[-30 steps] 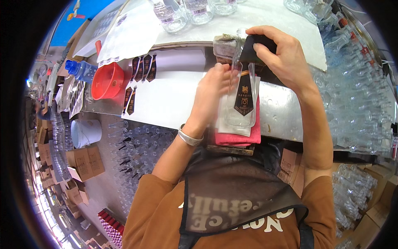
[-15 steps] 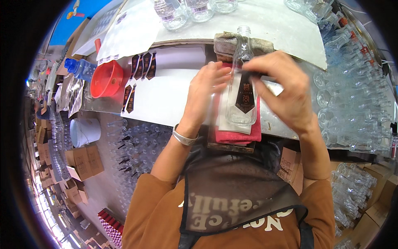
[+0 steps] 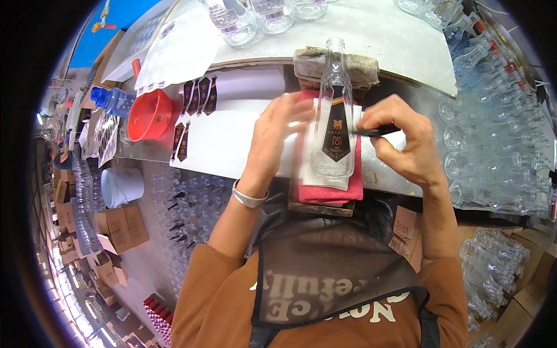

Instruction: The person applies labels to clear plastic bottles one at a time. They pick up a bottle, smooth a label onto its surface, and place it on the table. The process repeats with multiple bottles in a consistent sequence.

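A clear glass bottle [image 3: 332, 169] lies with its neck pointing away from me, resting on a white cloth and a pink cloth [image 3: 355, 185]. Its neck leans on a folded grey-beige cloth [image 3: 364, 68]. A black tie-shaped label [image 3: 336, 130] with gold print and an orange stripe sits on the bottle's upper face. To the right of it, my right hand [image 3: 409, 139] grips a small flat black tool [image 3: 380, 130] whose tip is beside the bottle's edge. My left hand [image 3: 272, 139], slightly blurred, hovers left of the bottle with its fingers stretched out, holding nothing.
Several tie-shaped labels [image 3: 204, 95] lie on a white backing sheet [image 3: 232, 130] to the left. Beyond them are a red bowl [image 3: 152, 116] and a blue-capped bottle [image 3: 119, 101]. Clear bottles [image 3: 487, 139] crowd the right side; labelled bottles [image 3: 235, 26] stand at the back.
My right hand has moved off the bottle's upper part, down and to its right side, with the black tool. My left hand has shifted left, away from the bottle. The label is now fully visible.
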`<act>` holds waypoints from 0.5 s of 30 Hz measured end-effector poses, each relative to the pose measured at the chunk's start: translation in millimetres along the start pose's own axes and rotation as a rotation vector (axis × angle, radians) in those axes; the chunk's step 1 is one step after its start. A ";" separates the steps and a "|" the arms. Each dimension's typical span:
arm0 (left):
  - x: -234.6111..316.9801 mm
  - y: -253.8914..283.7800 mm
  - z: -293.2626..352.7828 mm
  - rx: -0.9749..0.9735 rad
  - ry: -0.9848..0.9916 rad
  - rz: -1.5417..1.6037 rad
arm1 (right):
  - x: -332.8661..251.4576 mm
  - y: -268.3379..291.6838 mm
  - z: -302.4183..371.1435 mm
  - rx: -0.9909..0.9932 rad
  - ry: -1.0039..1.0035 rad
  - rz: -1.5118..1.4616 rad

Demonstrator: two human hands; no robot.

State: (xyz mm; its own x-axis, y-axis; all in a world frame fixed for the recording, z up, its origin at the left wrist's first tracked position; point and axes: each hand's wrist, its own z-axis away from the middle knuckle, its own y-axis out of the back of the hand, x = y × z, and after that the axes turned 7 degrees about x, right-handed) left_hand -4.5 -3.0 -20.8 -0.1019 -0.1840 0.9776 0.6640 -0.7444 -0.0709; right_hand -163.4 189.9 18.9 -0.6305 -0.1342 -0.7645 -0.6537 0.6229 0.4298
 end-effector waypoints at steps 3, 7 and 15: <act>-2.9 5.0 4.9 0.028 0.005 0.003 | -6.9 -1.0 -10.3 0.072 0.038 -0.013; 7.4 2.9 11.8 0.021 0.001 -0.002 | -8.7 -14.6 -31.3 0.131 0.170 0.173; 8.0 7.7 24.0 0.024 -0.064 -0.024 | -35.8 -27.6 -34.6 0.048 0.359 0.377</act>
State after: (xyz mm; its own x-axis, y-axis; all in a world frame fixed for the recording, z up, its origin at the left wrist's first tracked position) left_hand 17.5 5.3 -8.8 -0.0712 -0.1241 0.9897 0.6798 -0.7321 -0.0429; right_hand -137.3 150.9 51.0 -0.9276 -0.1447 -0.3443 -0.3392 0.7124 0.6143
